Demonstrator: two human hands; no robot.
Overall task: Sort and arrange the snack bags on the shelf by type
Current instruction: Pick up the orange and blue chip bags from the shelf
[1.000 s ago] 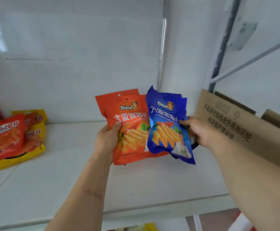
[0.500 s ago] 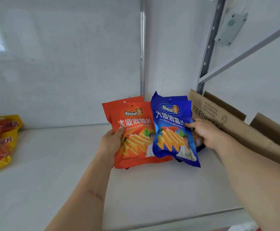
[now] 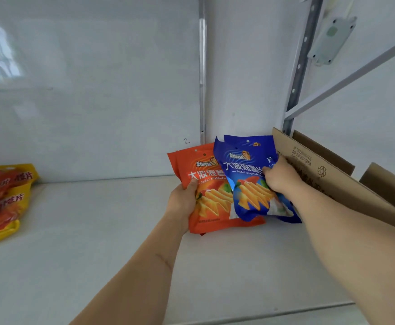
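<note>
Overlapping orange bags (image 3: 209, 195) in left grip (image 3: 183, 202), blue bags (image 3: 248, 181) in right grip (image 3: 278, 179).

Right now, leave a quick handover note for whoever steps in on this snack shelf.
Left hand grips the orange bags. Right hand grips the blue bags, which overlap the orange ones, near the back corner beside the cardboard box.
Done: both colours gathered in separate grips; a red and yellow pile lies far left on the shelf.
Left: set each colour down apart.

The blue bag (image 3: 250, 181) hides the orange bag's (image 3: 206, 202) right side; red and yellow bags (image 3: 4, 200) run off the left edge
</note>
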